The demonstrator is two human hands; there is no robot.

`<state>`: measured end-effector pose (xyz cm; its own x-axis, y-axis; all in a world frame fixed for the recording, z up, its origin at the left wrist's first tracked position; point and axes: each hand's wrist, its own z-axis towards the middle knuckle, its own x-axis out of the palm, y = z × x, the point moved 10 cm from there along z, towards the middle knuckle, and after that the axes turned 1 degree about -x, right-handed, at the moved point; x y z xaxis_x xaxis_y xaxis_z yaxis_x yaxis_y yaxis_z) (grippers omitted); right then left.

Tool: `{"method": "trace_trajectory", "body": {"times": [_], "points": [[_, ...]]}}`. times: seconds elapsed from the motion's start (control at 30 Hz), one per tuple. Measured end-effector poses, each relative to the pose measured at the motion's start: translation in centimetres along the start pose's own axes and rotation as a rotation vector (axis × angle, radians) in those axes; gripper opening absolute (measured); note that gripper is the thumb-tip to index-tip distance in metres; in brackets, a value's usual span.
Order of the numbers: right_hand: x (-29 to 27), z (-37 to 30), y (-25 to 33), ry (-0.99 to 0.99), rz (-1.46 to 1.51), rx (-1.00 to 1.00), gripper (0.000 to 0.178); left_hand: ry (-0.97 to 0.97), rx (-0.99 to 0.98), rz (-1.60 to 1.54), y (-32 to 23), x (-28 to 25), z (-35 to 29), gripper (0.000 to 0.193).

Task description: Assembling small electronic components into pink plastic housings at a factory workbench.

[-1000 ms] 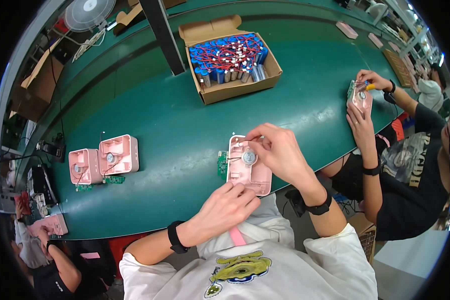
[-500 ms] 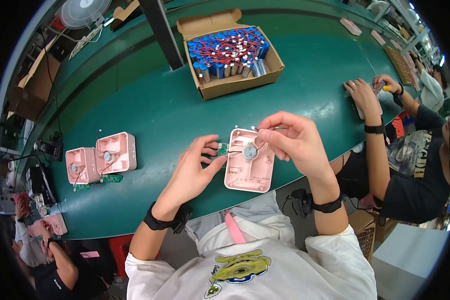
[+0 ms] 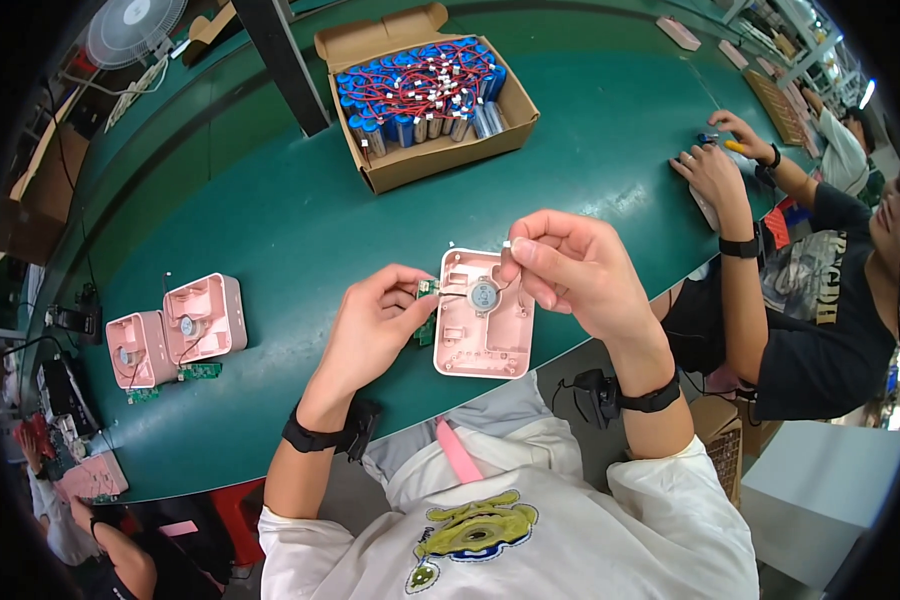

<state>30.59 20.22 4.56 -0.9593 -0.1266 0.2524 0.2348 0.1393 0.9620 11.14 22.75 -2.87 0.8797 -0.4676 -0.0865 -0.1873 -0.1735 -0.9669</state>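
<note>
The left hand (image 3: 375, 318) has been brought up to pinch the green circuit board (image 3: 427, 290) beside the pink housing (image 3: 483, 330), while thin wires, pinched in the right hand (image 3: 567, 268) fingers, could be torn if overpulled.

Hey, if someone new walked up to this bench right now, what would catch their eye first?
Probably the pink plastic shell at the near edge of the green table, with the left hand on a small green circuit board at its side and the right hand pinching thin wires above it. Next, the cardboard box of blue cells with red wires at the far side.
</note>
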Motion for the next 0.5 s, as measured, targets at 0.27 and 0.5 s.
{"method": "trace_trajectory", "body": {"times": [0.27, 0.5], "points": [[-0.8, 1.2, -1.7, -0.095, -0.079, 0.008, 0.013, 0.039, -0.007, -0.042, 1.2, -0.3, 0.0, 0.02], [-1.2, 1.7, -2.6, -0.144, -0.44, -0.107, 0.013, 0.063, -0.005, -0.064, 2.0, -0.4, 0.2, 0.019]]}}
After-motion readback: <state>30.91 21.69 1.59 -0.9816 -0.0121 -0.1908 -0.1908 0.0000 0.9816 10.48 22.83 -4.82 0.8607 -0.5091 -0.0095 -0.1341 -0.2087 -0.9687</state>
